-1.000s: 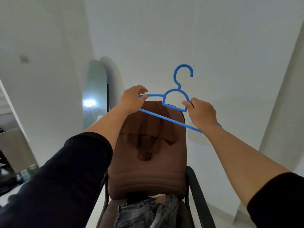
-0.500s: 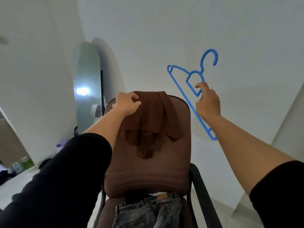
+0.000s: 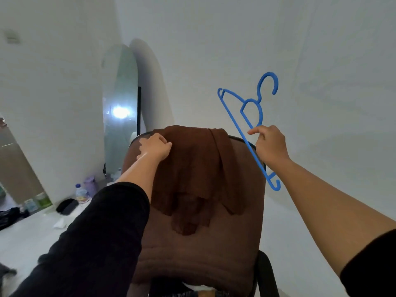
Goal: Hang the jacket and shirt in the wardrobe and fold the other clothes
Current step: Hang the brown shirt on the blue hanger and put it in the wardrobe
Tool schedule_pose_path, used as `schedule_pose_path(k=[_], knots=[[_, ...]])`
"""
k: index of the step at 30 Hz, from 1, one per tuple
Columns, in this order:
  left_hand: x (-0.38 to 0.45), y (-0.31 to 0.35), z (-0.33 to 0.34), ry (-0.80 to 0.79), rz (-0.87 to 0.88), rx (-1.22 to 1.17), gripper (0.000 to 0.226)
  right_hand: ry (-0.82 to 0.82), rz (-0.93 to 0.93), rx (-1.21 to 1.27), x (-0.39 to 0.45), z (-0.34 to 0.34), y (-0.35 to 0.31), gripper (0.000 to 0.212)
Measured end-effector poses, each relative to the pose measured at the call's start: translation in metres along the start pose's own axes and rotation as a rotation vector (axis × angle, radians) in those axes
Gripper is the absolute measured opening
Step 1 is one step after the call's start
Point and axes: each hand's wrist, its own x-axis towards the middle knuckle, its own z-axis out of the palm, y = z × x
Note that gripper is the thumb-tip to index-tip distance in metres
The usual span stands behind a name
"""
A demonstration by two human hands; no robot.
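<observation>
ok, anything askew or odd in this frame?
Only minor: the hanger hangs steeply tilted from the right hand, and the brown garment under the left hand lies bunched and lopsided over the chair back. No damage or spills visible.

Both arms wear long black fabric sleeves pushed up toward the elbows, leaving the forearms bare. The left black sleeve (image 3: 102, 236) fills the frame toward 8 o'clock; the right black sleeve (image 3: 372, 266) shows only at 4 o'clock. The left hand (image 3: 154, 146) and right hand (image 3: 271, 144) are bare.
</observation>
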Motion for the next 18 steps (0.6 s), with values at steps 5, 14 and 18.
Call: schedule_pose_path(k=[5,14,18], knots=[[0.002,-0.011,0.005,0.092,0.022,-0.159,0.024,-0.076,-0.011,0.027,0.002,0.028,-0.005,0.037],[-0.055,-0.008,-0.008,-0.487,-0.115,-1.148,0.067,-0.273,0.269,0.182,-0.022,0.046,-0.072,0.073],[-0.091,-0.008,-0.015,-0.761,0.180,-1.027,0.055,-0.370,0.324,0.213,-0.037,0.047,-0.101,0.085]])
